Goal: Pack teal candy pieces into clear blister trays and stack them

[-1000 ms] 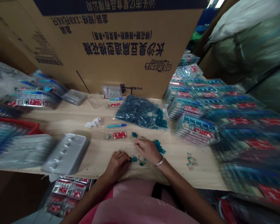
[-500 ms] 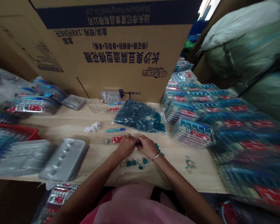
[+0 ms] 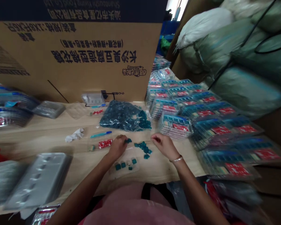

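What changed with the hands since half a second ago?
The hands were close together; now the right hand has moved off to the right, past the loose teal pieces. The left hand stayed about where it was, with a teal piece at its fingertips. The bag, pen and crumpled paper stayed put.

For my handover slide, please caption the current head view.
Left hand holding a small teal piece, right hand beside loose teal pieces, clear plastic tray with teal squares closer in.
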`<state>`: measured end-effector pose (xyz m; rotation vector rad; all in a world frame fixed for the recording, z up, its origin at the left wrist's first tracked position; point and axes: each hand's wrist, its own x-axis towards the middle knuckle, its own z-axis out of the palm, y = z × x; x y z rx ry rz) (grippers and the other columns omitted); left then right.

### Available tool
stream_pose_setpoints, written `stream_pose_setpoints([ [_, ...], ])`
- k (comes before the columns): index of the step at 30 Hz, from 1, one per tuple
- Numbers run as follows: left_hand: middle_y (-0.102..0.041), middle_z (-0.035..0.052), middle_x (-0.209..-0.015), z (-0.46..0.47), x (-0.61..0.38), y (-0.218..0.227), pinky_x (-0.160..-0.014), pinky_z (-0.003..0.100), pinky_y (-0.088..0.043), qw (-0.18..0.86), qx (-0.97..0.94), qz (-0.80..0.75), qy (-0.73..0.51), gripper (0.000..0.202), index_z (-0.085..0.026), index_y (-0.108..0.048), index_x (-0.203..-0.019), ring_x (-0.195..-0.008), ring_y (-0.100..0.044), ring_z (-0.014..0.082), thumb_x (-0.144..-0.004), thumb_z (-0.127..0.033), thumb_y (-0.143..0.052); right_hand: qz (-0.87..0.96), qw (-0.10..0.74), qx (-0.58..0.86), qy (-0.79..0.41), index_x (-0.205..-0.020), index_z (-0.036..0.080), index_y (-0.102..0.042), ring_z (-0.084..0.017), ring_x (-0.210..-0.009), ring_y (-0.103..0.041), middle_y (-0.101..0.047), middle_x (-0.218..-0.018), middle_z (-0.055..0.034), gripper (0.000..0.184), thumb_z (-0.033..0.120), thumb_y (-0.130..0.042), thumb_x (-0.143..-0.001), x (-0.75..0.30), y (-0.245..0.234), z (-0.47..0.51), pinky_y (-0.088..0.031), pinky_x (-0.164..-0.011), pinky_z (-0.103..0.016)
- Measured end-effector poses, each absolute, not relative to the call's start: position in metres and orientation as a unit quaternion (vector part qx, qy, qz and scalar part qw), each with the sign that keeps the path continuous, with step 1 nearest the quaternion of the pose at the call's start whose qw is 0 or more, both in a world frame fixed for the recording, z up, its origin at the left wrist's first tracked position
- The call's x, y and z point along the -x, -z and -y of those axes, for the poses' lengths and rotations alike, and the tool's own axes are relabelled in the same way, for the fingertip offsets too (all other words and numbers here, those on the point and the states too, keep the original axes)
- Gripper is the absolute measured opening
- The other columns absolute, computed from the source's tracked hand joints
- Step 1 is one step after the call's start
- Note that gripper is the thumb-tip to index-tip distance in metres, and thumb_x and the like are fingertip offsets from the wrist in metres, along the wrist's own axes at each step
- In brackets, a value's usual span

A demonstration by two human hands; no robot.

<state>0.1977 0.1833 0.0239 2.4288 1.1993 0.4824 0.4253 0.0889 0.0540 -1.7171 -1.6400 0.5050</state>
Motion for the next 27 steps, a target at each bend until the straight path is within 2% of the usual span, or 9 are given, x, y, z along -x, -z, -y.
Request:
stream_pose_setpoints([
  [3,-0.063,0.0082,-0.095,-0.173,-0.208,-0.029,-0.084,0.036,-0.044,0.178,-0.881,-0.397,-0.186,0.02,-0.017,-0.063,-0.087,-0.092,-0.056,0.0222,-0.074,-0.006,-0.053,0.626,0.313,0.679,-0.22,-0.079,0.02,-0.061,-0.014,-0.064,-0.056,-0.06,-0.075,-0.0015,0.012,0.02,-0.05,-0.079,-0.432,-0.045,-0.057,-0.042,-0.061,-0.026],
  [6,-0.062,0.0078,-0.096,-0.153,-0.221,-0.035,-0.085,0.037,-0.042,0.186,-0.926,-0.288,-0.16,0.015,-0.018,-0.063,-0.092,-0.093,-0.053,0.0228,-0.079,-0.016,-0.054,0.624,0.323,0.665,-0.254,-0.092,0.021,-0.06,-0.014,-0.069,-0.057,-0.06,-0.087,-0.0025,0.018,0.016,-0.051,-0.077,-0.42,-0.028,-0.045,-0.044,-0.065,-0.026],
  [10,-0.058,0.0097,-0.11,-0.136,-0.242,-0.036,-0.086,0.04,-0.04,0.163,-0.957,-0.222,-0.087,0.021,-0.019,-0.062,-0.096,-0.103,-0.05,0.0272,-0.077,-0.028,-0.062,0.602,0.351,0.666,-0.266,-0.089,0.019,-0.06,-0.015,-0.071,-0.056,-0.06,-0.08,-0.0014,0.02,0.013,-0.053,-0.071,-0.41,-0.014,-0.053,-0.044,-0.065,-0.026],
  [13,-0.059,0.0125,-0.109,-0.139,-0.249,-0.034,-0.085,0.043,-0.041,0.148,-0.948,-0.274,-0.063,0.019,-0.017,-0.062,-0.094,-0.104,-0.05,0.0296,-0.077,-0.025,-0.061,0.551,0.393,0.668,-0.31,-0.086,0.018,-0.06,-0.014,-0.068,-0.056,-0.061,-0.076,-0.001,0.017,0.018,-0.054,-0.07,-0.415,-0.012,-0.054,-0.044,-0.064,-0.027],
  [15,-0.058,0.0137,-0.111,-0.141,-0.25,-0.033,-0.087,0.045,-0.04,0.177,-0.936,-0.291,-0.091,0.02,-0.016,-0.063,-0.095,-0.106,-0.05,0.0305,-0.075,-0.02,-0.061,0.513,0.435,0.652,-0.351,-0.087,0.018,-0.06,-0.015,-0.07,-0.057,-0.062,-0.077,-0.0016,0.018,0.024,-0.056,-0.071,-0.42,-0.012,-0.051,-0.045,-0.066,-0.028],
  [18,-0.06,0.0112,-0.111,-0.137,-0.251,-0.033,-0.087,0.041,-0.042,0.335,-0.881,-0.278,-0.187,0.024,-0.017,-0.062,-0.098,-0.103,-0.053,0.0259,-0.074,-0.018,-0.061,0.475,0.487,0.603,-0.416,-0.087,0.018,-0.06,-0.016,-0.074,-0.058,-0.064,-0.081,-0.0024,0.022,0.033,-0.061,-0.071,-0.421,-0.014,-0.046,-0.046,-0.07,-0.029],
  [22,-0.063,0.002,-0.077,-0.128,-0.259,-0.032,-0.068,0.027,-0.046,0.634,-0.661,-0.299,-0.267,0.019,-0.016,-0.061,-0.085,-0.071,-0.058,0.0136,-0.07,-0.027,-0.065,0.468,0.509,0.575,-0.438,-0.085,0.019,-0.06,-0.015,-0.071,-0.058,-0.063,-0.077,-0.0018,0.022,0.038,-0.062,-0.075,-0.407,-0.025,-0.047,-0.046,-0.067,-0.028],
  [24,-0.061,-0.0012,-0.069,-0.128,-0.259,-0.034,-0.063,0.024,-0.045,0.7,-0.558,-0.332,-0.297,0.024,-0.016,-0.061,-0.078,-0.064,-0.055,0.0106,-0.062,-0.03,-0.072,0.502,0.512,0.577,-0.392,-0.086,0.019,-0.06,-0.014,-0.072,-0.057,-0.062,-0.084,-0.0034,0.017,0.034,-0.06,-0.077,-0.396,-0.034,-0.051,-0.046,-0.067,-0.028],
  [27,-0.059,-0.0031,-0.066,-0.133,-0.242,-0.044,-0.059,0.021,-0.043,0.731,-0.478,-0.37,-0.317,0.03,-0.016,-0.061,-0.074,-0.06,-0.053,0.0085,-0.053,-0.03,-0.078,0.568,0.499,0.571,-0.321,-0.088,0.02,-0.06,-0.013,-0.071,-0.057,-0.059,-0.088,-0.0031,0.012,0.023,-0.059,-0.076,-0.376,-0.044,-0.059,-0.047,-0.065,-0.026],
])
